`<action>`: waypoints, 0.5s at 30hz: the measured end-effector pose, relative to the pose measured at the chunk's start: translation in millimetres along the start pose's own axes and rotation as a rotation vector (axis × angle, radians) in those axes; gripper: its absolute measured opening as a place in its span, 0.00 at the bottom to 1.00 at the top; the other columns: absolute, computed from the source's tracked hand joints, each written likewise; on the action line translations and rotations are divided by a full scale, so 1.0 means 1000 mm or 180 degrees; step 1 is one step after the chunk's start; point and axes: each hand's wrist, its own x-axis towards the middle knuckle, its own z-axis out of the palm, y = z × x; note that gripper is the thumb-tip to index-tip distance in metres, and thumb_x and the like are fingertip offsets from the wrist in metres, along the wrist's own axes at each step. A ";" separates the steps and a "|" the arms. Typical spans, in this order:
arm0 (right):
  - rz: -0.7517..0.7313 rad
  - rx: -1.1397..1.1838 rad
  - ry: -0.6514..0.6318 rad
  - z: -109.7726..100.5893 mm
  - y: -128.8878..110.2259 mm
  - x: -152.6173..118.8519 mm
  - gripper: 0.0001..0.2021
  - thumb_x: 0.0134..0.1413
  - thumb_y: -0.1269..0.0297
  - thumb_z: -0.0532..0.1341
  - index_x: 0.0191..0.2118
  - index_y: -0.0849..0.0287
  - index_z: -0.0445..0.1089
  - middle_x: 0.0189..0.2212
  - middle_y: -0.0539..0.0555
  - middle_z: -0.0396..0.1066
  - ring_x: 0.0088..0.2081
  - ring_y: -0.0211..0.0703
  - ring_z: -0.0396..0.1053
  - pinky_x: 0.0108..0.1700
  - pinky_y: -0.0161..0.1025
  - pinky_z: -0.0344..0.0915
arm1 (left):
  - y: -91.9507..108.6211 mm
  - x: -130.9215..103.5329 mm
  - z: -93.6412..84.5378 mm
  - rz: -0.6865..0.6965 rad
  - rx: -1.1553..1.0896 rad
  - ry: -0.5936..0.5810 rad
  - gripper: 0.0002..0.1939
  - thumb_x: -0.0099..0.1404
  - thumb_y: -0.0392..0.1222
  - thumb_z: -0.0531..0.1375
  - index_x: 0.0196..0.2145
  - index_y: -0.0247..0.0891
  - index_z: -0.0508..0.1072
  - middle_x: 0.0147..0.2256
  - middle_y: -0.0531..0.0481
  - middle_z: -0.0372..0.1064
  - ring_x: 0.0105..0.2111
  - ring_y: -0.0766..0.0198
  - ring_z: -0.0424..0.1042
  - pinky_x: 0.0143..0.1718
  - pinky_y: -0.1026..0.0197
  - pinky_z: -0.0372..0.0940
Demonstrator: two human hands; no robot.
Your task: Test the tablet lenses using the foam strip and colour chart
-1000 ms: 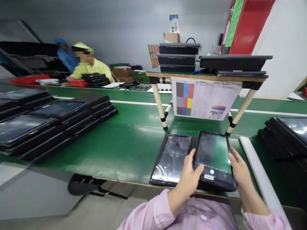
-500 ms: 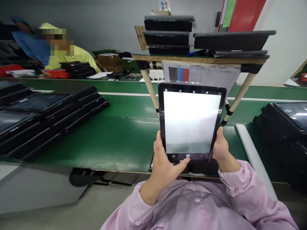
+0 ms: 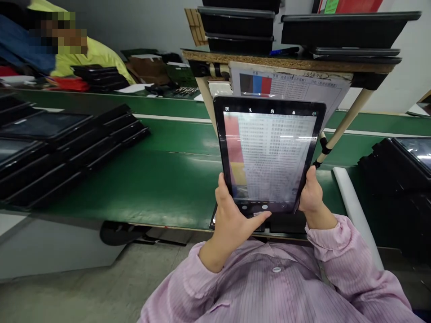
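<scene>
Both hands hold up a black tablet in front of me, its camera view lit with printed text and red and yellow patches. My left hand grips its lower left side, with the thumb stretched along the bottom edge near the on-screen shutter button. At the lower right edge, my right hand is closed, its thumb on the side and the other fingers hidden behind. Beyond the tablet hangs a printed sheet with colour blocks, under a wooden shelf. Another dark flat thing lies partly hidden below the tablet.
Stacked black trays with tablets cover the green bench on the left; another stack stands at right. A white foam strip lies beside it. Black trays top the shelf. Another person in yellow is across the bench.
The tablet's screen has gone from a blurred white glare to a readable view of printed text with colour patches. My view has tilted down slightly; both hands keep their hold.
</scene>
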 end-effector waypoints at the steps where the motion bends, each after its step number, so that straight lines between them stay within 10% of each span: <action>1: 0.0011 -0.0023 -0.0042 0.000 0.000 0.000 0.45 0.51 0.16 0.51 0.46 0.53 0.82 0.43 0.55 0.85 0.66 0.58 0.71 0.69 0.57 0.69 | 0.000 0.000 0.000 0.0020 -0.0009 0.0013 0.74 0.47 0.67 0.77 0.77 0.42 0.40 0.72 0.26 0.45 0.72 0.28 0.53 0.68 0.26 0.56; 8: 0.0061 0.0242 -0.0117 -0.001 0.001 0.001 0.46 0.51 0.17 0.54 0.51 0.54 0.80 0.45 0.56 0.85 0.65 0.60 0.72 0.68 0.59 0.70 | -0.004 -0.002 0.001 0.0216 0.0039 0.0121 0.70 0.51 0.66 0.77 0.76 0.40 0.43 0.71 0.26 0.50 0.71 0.32 0.56 0.70 0.28 0.54; 15: -0.0182 -0.0058 -0.0185 -0.007 0.003 -0.010 0.44 0.59 0.21 0.51 0.62 0.51 0.76 0.60 0.54 0.78 0.71 0.56 0.65 0.72 0.56 0.66 | -0.010 0.019 -0.010 -0.0783 -0.2345 0.0268 0.25 0.69 0.62 0.66 0.58 0.50 0.75 0.55 0.47 0.77 0.53 0.56 0.78 0.59 0.53 0.72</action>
